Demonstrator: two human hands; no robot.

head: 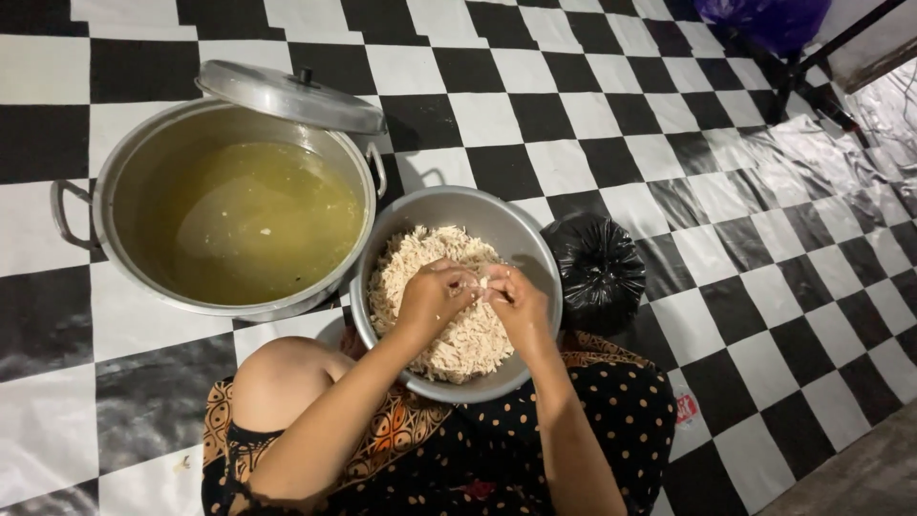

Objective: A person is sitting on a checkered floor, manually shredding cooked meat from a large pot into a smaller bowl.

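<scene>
A round metal bowl [449,205] rests against my lap, heaped with pale shredded meat [420,258]. Over the heap, my left hand [435,296] and my right hand [516,301] meet, both pinching the same small piece of meat [484,282] between their fingertips. My knees and dotted dark clothing fill the bottom of the view, below the bowl.
A large metal pot [115,182] of yellowish broth stands to the left, its lid [287,96] propped on the far rim. A tied black plastic bag [597,268] sits right of the bowl. Black-and-white checkered sheeting [573,115] covers the floor; dark table legs [812,86] stand far right.
</scene>
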